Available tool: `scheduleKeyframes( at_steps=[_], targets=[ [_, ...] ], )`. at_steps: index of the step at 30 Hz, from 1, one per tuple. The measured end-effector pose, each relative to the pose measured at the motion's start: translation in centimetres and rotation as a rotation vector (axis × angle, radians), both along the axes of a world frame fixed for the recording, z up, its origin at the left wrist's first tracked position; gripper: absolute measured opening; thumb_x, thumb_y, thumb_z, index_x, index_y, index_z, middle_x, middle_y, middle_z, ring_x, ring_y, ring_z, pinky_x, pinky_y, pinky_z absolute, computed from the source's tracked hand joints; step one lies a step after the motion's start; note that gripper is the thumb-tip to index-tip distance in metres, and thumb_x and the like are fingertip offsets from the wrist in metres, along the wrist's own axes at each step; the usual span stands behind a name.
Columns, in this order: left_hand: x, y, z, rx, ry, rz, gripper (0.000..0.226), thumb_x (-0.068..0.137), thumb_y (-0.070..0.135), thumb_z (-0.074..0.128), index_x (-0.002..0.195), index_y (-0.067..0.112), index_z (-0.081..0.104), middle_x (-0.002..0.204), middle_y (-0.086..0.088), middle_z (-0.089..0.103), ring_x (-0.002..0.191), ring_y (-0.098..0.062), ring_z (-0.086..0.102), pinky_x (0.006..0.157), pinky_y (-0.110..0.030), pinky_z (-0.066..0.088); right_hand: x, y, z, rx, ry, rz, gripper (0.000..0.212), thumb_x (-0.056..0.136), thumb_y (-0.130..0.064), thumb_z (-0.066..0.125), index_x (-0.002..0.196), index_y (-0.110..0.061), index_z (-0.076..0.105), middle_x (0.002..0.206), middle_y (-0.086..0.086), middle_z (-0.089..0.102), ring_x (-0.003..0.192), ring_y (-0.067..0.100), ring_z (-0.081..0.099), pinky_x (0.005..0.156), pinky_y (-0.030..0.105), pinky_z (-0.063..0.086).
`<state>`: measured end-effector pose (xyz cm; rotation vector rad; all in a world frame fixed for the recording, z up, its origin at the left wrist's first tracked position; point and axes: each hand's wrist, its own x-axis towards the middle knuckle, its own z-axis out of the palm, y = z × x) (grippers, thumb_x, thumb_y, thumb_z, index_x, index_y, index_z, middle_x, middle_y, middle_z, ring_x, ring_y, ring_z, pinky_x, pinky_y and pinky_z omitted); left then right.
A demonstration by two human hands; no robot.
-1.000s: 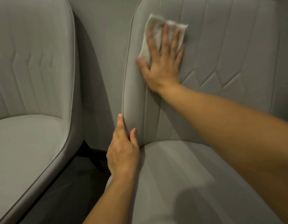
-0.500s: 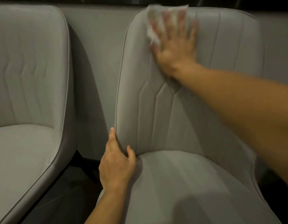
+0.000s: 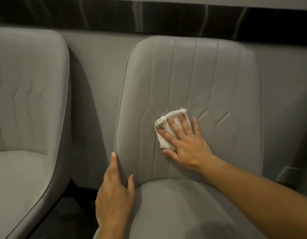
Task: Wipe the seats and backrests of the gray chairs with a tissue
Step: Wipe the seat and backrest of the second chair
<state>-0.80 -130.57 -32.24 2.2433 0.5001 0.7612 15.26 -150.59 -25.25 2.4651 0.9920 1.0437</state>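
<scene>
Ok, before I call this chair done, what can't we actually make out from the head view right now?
- Part of the tissue: covered by the right hand pressing it on the backrest.
- Left hand fingers: wrapped behind the backrest's edge, unseen.
- Left chair: cut off by the left frame edge.
- Seat front: cut off by the bottom edge, partly under the right forearm.
- Dirt or damp streaks: lighting too dim to tell.

Dark floor (image 3: pixel 63 214), two gray chairs standing on it, left chair (image 3: pixel 28 118), right chair (image 3: pixel 192 75)
</scene>
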Motion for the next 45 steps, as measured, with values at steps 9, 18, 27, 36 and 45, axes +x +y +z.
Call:
scheduleKeyframes(
  at_steps=[9,18,27,36,45],
  targets=[
    [-0.1,-0.2,0.3,-0.001,-0.004,0.018,0.091,0.090,0.054,0.057,0.150,0.049,-0.011,0.148,0.002,0.042,0.117,-0.026,0.057,0.084,-0.045,0.050,2.5,9.8,17.9,0.311,-0.008,-0.100,0.074,0.094,-0.072,0.014,0.157,-0.039,-0.007,0.166,0.005,-0.016,0.149,0.041,-0.022,0.115,0.064,-0.013],
    [0.5,0.2,0.2,-0.078,0.056,0.084,0.080,0.092,0.053,0.052,0.154,0.044,0.003,0.143,-0.002,0.053,0.110,-0.033,0.061,0.081,-0.045,0.048,3.7,-1.2,18.3,0.307,-0.008,-0.267,0.069,0.097,-0.068,0.012,0.154,-0.042,-0.017,0.165,-0.004,-0.021,0.150,0.031,-0.022,0.116,0.066,-0.010],
    [0.2,0.1,0.4,-0.085,0.082,0.088,0.075,0.092,0.048,0.057,0.154,0.035,0.017,0.140,-0.006,0.055,0.110,-0.037,0.061,0.080,-0.046,0.048,1.1,-8.0,12.2,0.294,-0.021,-0.465,0.071,0.098,-0.066,0.008,0.156,-0.034,-0.017,0.164,-0.002,-0.023,0.149,0.032,-0.025,0.117,0.063,-0.012],
    [1.7,-0.5,0.5,-0.169,0.158,0.082,0.069,0.092,0.037,0.060,0.149,0.022,0.026,0.130,-0.019,0.060,0.105,-0.044,0.061,0.083,-0.049,0.045,3.1,-9.0,13.2,0.291,0.169,-0.377,0.072,0.096,-0.069,0.014,0.154,-0.041,-0.018,0.161,-0.008,-0.031,0.145,0.025,-0.036,0.115,0.057,-0.021],
    [4.8,2.9,7.4,-0.077,0.251,0.007,0.073,0.074,0.045,0.077,0.129,0.007,0.047,0.132,-0.020,0.054,0.116,-0.040,0.055,0.095,-0.049,0.047,3.7,-8.3,12.2,0.319,0.081,-0.378,0.073,0.096,-0.069,0.016,0.156,-0.040,-0.015,0.163,-0.005,-0.026,0.148,0.029,-0.029,0.116,0.060,-0.016]
  ],
)
